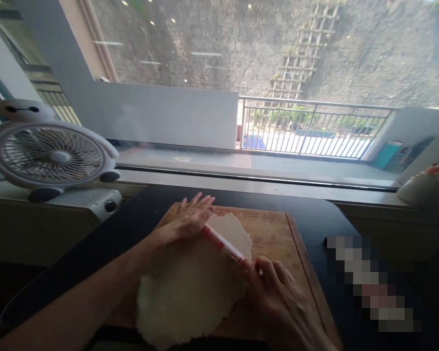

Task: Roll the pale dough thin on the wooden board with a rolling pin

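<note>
A wide, thin sheet of pale dough [190,297] with ragged edges lies on a wooden cutting board [272,231], its near edge reaching the front of the board. Diagonally across the dough rests a slim red-and-white rod [225,243], used like a rolling pin; its exact kind does not show. My left hand [192,217] lies over the rod's far left end with fingers stretched out and spread. Curled around the near right end are the fingers of my right hand [278,287], which hides that end.
The board sits on a black table [307,207]. At the left, a white fan [58,156] stands on a ribbed white unit [84,200]. A blurred-out object [373,285] lies right of the board. A pale pot [424,187] is at the far right. Behind the table runs a window sill [249,185].
</note>
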The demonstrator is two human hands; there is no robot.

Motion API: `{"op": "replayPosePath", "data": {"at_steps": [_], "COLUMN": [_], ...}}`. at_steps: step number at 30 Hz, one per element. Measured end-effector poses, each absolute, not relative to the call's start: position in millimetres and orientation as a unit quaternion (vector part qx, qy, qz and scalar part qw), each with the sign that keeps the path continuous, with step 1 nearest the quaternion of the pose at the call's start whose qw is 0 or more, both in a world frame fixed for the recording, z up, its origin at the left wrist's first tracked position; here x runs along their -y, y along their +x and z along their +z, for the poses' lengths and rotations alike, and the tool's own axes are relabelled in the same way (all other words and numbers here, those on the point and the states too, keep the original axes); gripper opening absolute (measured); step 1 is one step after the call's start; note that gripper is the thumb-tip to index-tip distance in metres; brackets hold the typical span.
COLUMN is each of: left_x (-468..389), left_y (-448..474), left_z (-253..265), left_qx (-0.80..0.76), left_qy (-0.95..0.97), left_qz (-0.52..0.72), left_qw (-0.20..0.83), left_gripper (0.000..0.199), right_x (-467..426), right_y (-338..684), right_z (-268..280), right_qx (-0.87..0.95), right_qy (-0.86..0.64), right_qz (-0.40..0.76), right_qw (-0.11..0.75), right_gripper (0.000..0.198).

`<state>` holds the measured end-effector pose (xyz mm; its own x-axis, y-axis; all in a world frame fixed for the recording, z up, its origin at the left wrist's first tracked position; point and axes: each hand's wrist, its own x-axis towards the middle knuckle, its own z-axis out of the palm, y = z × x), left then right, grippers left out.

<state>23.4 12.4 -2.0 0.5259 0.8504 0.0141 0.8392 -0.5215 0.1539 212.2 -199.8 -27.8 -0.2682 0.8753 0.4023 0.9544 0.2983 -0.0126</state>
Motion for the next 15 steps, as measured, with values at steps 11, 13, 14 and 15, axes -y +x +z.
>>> {"op": "replayPosePath", "data": {"at_steps": [11,13,14,15], "left_x": [-57.0,-53.4,-49.4,-44.8], "left_y": [132.7,126.2,114.3,98.1], "left_z": [-3.3,-4.8,-7.4,-10.8], "left_qx": [-0.497,-0.498,-0.499,-0.504], "left_qy": [0.857,0.854,0.853,0.851], "left_qz": [0.122,0.149,0.151,0.147], "left_qw": [0.054,0.033,0.022,0.012], "left_gripper": [0.065,0.059,0.055,0.053], "right_x": [205.5,208.0,209.1,210.0], "right_y": [228.1,217.4,210.4,203.1], "right_z": [-38.9,-41.0,-42.9,-45.0], "right_qx": [0.742,0.741,0.743,0.747], "right_qy": [-0.613,-0.611,-0.607,-0.598], "right_qz": [-0.139,-0.147,-0.151,-0.158], "right_qw": [0.234,0.236,0.237,0.242], "right_gripper": [0.048,0.049,0.05,0.051]}}
